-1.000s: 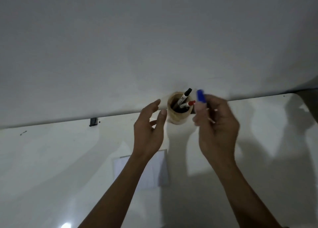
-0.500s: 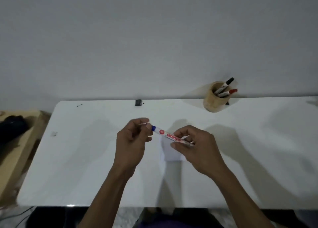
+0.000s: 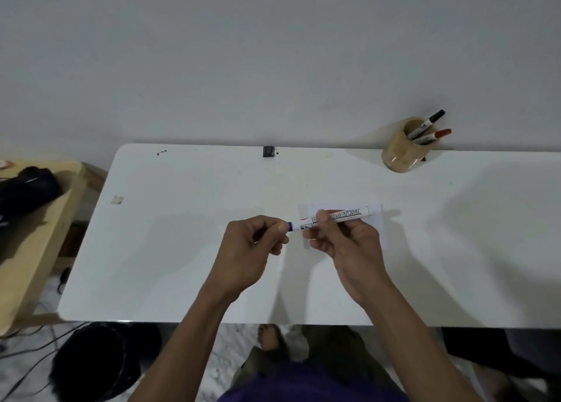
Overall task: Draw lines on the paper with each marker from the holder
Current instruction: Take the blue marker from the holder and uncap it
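Since half a second ago your two hands have stayed over the middle of the white tabletop (image 3: pixel 182 250) with the marker between them, and its barrel has turned so the black lettering now faces up. Your right hand (image 3: pixel 349 247) pinches the white marker with the blue cap (image 3: pixel 337 216) around the middle of its barrel, fingers curled, thumb on the near side. Your left hand (image 3: pixel 252 247) is closed on the blue cap end, thumb and forefinger pressed on it; whether the cap is already loose you cannot tell from here. The marker lies nearly level, its tail pointing right and slightly away from you, held above the small white sheet of paper (image 3: pixel 376 222), which lies flat on the tabletop just beyond and under your right hand. The round light wooden holder (image 3: pixel 400 152) stands at the far edge of the tabletop, against the wall, well apart from your hands to the right. In it lean a black-capped marker (image 3: pixel 428 124) and a red-capped marker (image 3: pixel 434 136), both tilted to the right. A small black clip (image 3: pixel 268 151) sits at the far edge near the middle.
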`<act>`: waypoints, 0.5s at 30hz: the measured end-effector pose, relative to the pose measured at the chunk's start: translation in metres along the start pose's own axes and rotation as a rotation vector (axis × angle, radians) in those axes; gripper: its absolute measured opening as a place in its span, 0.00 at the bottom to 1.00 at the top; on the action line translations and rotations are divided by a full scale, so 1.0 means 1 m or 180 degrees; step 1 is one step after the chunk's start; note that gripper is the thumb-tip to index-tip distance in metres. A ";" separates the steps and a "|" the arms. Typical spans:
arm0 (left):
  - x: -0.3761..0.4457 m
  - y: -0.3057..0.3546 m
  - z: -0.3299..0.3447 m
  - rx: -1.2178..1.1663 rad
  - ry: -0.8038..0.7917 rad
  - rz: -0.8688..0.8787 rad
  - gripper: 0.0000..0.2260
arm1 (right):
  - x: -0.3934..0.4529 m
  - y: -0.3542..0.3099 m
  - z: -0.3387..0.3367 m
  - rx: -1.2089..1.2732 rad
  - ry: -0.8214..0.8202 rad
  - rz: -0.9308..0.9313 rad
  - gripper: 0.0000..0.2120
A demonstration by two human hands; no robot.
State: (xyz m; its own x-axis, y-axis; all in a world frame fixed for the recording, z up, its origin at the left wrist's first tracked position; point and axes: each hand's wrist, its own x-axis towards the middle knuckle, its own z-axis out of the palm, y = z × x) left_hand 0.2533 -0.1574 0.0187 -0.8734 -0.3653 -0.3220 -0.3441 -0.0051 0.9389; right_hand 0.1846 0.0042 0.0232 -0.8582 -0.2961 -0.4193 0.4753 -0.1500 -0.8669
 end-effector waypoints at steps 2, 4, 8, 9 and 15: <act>0.006 -0.002 -0.003 -0.0080 0.0013 -0.0132 0.09 | 0.009 0.000 -0.002 -0.0014 -0.0021 -0.0090 0.11; 0.015 -0.004 -0.007 -0.0139 0.0078 -0.0248 0.10 | 0.020 -0.003 -0.007 0.0120 0.0005 -0.0147 0.07; 0.043 -0.010 -0.009 0.0795 0.0382 -0.0191 0.04 | 0.042 -0.010 -0.026 -0.0003 0.0173 -0.0137 0.05; 0.053 -0.011 -0.007 0.1160 0.0526 -0.0136 0.04 | 0.047 -0.010 -0.031 -0.0096 0.0217 -0.0139 0.05; 0.109 -0.034 0.000 0.2585 0.0675 0.0255 0.07 | 0.063 0.002 -0.049 -0.0401 0.0369 -0.0180 0.03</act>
State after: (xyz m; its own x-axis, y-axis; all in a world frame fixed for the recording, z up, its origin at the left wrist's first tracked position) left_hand 0.1697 -0.1969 -0.0489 -0.8505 -0.5035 -0.1523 -0.4956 0.6699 0.5528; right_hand 0.1220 0.0318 -0.0181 -0.9029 -0.1787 -0.3909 0.4039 -0.0417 -0.9139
